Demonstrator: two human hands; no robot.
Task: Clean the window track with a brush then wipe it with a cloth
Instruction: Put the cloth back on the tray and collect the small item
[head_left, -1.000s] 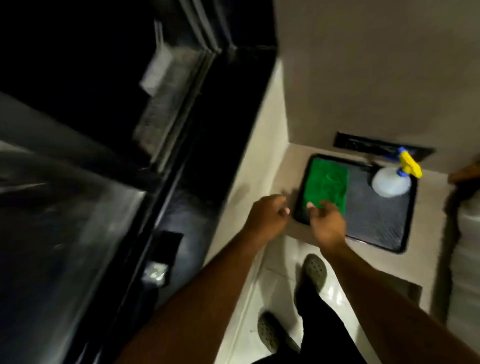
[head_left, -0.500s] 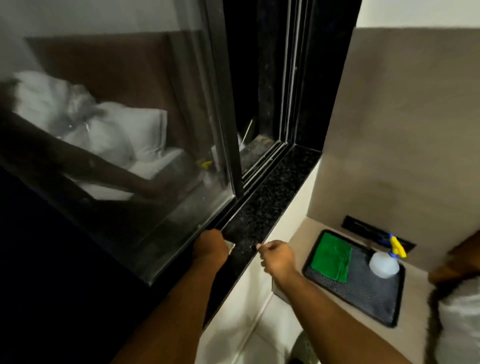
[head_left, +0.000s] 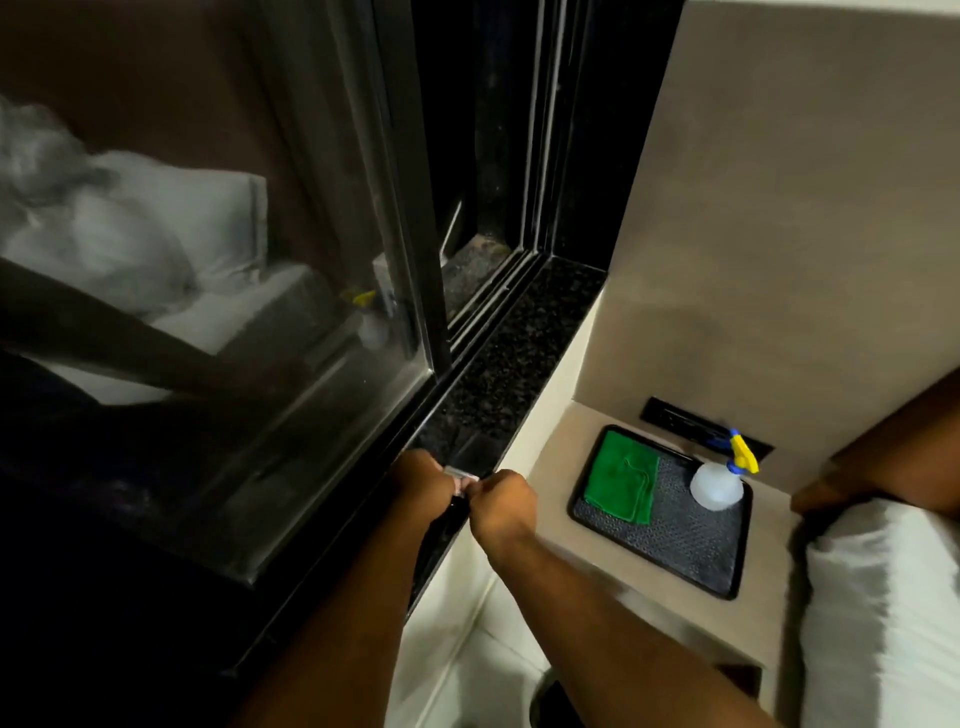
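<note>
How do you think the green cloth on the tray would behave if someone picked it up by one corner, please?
The green cloth lies folded flat on the tray, so it would probably unfold and hang limp. It looks thin, so likely light. It shouldn't slide much on the tray's textured mat.

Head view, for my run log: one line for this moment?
hands: left and right meet at sill | cloth: on tray | spray bottle: on tray

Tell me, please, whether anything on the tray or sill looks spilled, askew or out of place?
Nothing stands out. The green cloth lies folded flat on the tray, the spray bottle stands upright beside it with no puddle visible, and both hands meet at the sill on a small item too blurred to name.
</note>
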